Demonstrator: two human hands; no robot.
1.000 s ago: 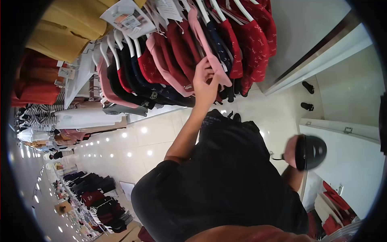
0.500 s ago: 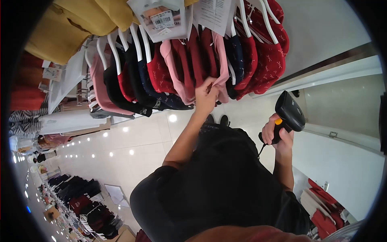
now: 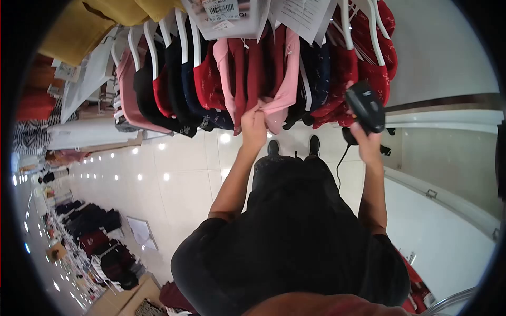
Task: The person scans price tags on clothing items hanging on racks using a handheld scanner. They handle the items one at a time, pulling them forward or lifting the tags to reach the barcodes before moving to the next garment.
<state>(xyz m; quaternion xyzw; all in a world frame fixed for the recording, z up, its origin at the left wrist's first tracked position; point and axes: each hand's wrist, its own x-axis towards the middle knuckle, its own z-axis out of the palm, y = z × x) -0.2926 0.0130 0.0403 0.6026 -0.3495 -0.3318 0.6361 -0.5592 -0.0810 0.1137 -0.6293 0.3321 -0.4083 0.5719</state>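
My left hand [image 3: 254,128] pinches the edge of a pink garment [image 3: 284,97] hanging on the rack, pulling its cloth taut. Dark red garments [image 3: 254,73] hang inside and beside the pink one. My right hand [image 3: 363,138] grips a black handheld scanner [image 3: 365,107] in front of the patterned red garments [image 3: 372,81], with its cable hanging down. White printed tags [image 3: 226,18] hang above the pink garment. The scanner hides part of my right fingers.
White hangers [image 3: 184,45] carry black, navy, red and pink clothes to the left. Mustard garments [image 3: 79,31] hang at the upper left. A white cabinet [image 3: 443,205] stands at the right. More clothes [image 3: 97,226] lie at the lower left. My shoes [image 3: 314,145] rest on the tiled floor.
My left hand has moved a little left and down, pulling on the pink cloth. My right hand has raised the scanner up and left toward the red garments. My feet are further apart.
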